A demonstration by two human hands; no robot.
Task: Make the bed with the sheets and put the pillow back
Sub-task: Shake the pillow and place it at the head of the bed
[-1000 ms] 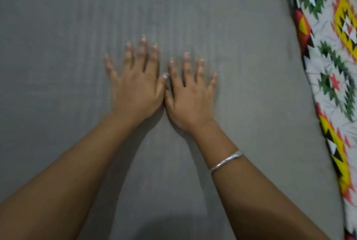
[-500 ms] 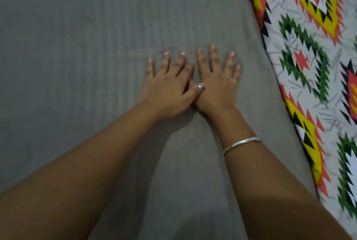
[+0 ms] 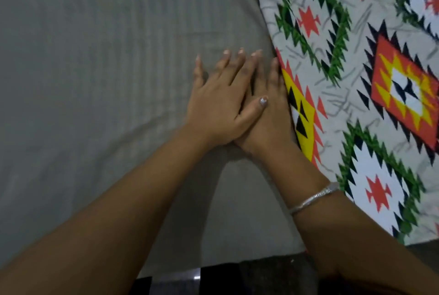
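Observation:
A grey striped sheet (image 3: 95,80) covers the bed and fills the left and middle of the view. My left hand (image 3: 221,100) lies flat on it with straight fingers and partly overlaps my right hand (image 3: 270,116). The right hand also presses flat on the sheet, its little finger against the edge of a patterned cloth (image 3: 356,80) in white, green, orange and yellow that covers the right side. A silver bangle (image 3: 313,199) circles my right wrist. No pillow is in view.
The near edge of the bed runs along the bottom, with a dark floor (image 3: 237,278) below it. The patterned cloth's edge runs diagonally from top centre down to the lower right.
Both hands have slid to the right across the grey sheet, from its middle to the patterned cloth's edge. The left hand now overlaps the right.

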